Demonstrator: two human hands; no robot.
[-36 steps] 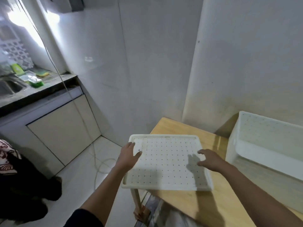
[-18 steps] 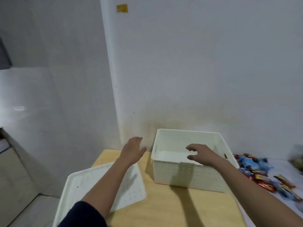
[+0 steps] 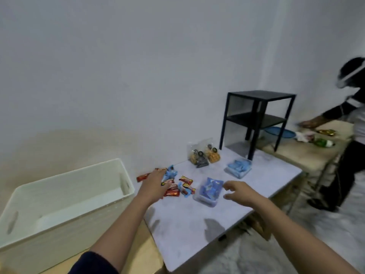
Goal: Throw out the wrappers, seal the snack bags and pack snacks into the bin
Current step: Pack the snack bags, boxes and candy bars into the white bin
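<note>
Hands: left hand and right hand are leaving the white bin, swinging right since earlier.
Grey table: carrying all snacks, sitting just right of bin.
Left hand: reaching flat-fingered over candy bars, gripping nothing.
Right hand: hanging loosely curled, empty, beside blue-packet tub.
Snack bags: standing near wall.

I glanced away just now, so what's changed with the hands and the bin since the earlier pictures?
Both hands let go of the lid on the wooden table and moved right: the left hand now hovers open over the loose snack packets, the right hand reaches toward the tub of blue packets, holding nothing. The white bin stays open and empty.
</note>
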